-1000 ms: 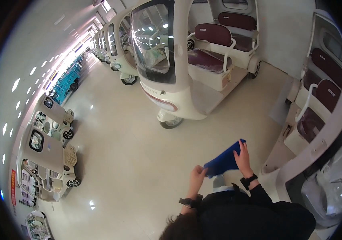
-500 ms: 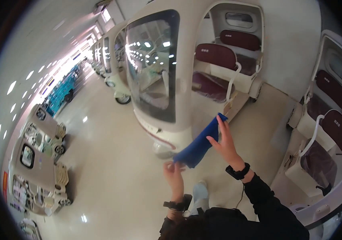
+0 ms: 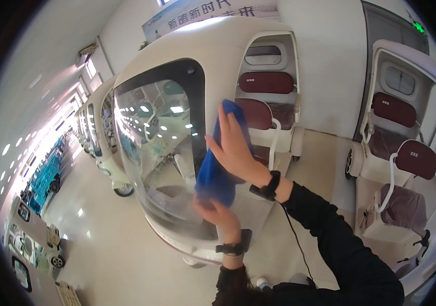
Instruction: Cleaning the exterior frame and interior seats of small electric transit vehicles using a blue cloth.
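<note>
Blue cloth point(image 3: 217, 171) pressed flat to windscreen point(image 3: 151, 148) under open right hand point(image 3: 234, 148). Left hand point(image 3: 217, 213) gripping cloth's lower end. White banner sign point(image 3: 208, 11) on wall above

The right hand point(image 3: 236, 145) covers the middle of the blue cloth point(image 3: 213, 176), so only the cloth's top corner and lower fold show. The left hand point(image 3: 218, 214) sits under the cloth's bottom edge; its fingertips are hidden behind the fabric, so how it grips cannot be told. The windshield point(image 3: 151, 148) beneath the cloth is masked there. The vehicle's lower front point(image 3: 197, 255) is partly blocked by the left forearm. Farther vehicles point(image 3: 93, 132) left of the windshield blur together.
</note>
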Tool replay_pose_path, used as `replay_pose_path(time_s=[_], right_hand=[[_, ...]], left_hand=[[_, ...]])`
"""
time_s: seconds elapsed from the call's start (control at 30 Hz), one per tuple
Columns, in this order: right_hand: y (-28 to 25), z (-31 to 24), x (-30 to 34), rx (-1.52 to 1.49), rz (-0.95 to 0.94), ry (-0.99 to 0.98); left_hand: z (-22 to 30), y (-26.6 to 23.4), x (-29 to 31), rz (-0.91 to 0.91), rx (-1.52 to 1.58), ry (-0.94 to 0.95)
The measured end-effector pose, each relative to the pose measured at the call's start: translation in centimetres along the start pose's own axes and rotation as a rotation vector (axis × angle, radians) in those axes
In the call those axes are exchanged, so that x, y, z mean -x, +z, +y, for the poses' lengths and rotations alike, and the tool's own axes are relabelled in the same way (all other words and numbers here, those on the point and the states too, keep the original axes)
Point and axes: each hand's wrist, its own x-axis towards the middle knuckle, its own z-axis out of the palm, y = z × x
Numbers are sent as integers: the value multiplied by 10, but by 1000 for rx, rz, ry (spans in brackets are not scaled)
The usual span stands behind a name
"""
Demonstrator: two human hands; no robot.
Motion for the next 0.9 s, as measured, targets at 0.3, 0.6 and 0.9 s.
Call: replay_pose_path(time_s=[0.3, 0.6, 0.9], right_hand=[[4, 74, -114, 287, 30, -533], [-29, 156, -241, 152, 39, -654], [-47, 196, -298, 79, -139, -754]], left_hand=[[-20, 112, -38, -165, -908, 510], [20, 243, -108, 258, -969, 699], [32, 307, -138, 442, -1146, 867]])
